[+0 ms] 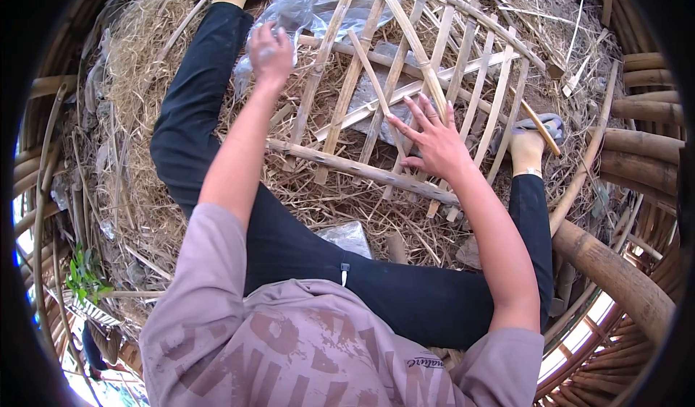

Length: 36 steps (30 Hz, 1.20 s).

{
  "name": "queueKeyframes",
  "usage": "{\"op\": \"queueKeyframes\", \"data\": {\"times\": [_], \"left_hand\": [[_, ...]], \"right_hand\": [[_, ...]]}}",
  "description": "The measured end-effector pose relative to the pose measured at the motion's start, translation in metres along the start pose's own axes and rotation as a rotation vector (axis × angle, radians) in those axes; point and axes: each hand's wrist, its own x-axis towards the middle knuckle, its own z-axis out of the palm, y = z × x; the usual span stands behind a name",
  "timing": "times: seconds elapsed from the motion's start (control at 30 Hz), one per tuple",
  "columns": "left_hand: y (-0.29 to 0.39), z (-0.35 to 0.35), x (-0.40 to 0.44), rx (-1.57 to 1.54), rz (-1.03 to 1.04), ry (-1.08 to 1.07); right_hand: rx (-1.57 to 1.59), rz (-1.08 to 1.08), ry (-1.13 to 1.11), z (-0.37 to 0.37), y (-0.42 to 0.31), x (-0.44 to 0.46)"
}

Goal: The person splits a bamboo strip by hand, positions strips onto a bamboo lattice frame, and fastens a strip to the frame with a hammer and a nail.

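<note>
A lattice of split bamboo strips point(348, 92), crossed and joined to bamboo rails point(340, 162), lies on the straw between my legs. My right hand point(436, 143) is open, fingers spread over the strips at the lattice's middle. Its fingertips are close to a slanting strip; whether they press on it is unclear. Up to the left, my left hand point(271, 54) is over a clear plastic bag point(318, 5). Its fingers look bent and slightly blurred, and I cannot make out whether they grip anything. A flat grey slab point(368, 97) shows beneath the lattice.
Dry straw point(134, 81) covers the ground. A grey block point(346, 239) sits between my thighs. Bamboo poles curve around both sides, with a thick pole point(604, 266) at my right. A green leafy sprig point(85, 271) grows at the left edge.
</note>
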Motion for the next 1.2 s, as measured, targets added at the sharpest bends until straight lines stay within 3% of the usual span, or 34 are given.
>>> {"op": "queueKeyframes", "data": {"times": [0.17,0.5,0.97,1.2], "left_hand": [[-0.063,0.003,0.009,0.097,-0.122,-0.378],[-0.066,0.014,-0.001,0.141,-0.061,-0.288],[-0.059,0.006,0.007,-0.044,-0.279,-0.231],[-0.045,-0.003,0.015,-0.044,-0.251,-0.01]], "right_hand": [[0.025,0.012,0.001,0.0,0.0,0.0],[0.05,0.018,0.02,0.002,0.0,0.0],[0.048,0.003,0.009,0.006,0.002,-0.001],[0.053,-0.002,0.043,0.008,0.002,-0.002]]}}
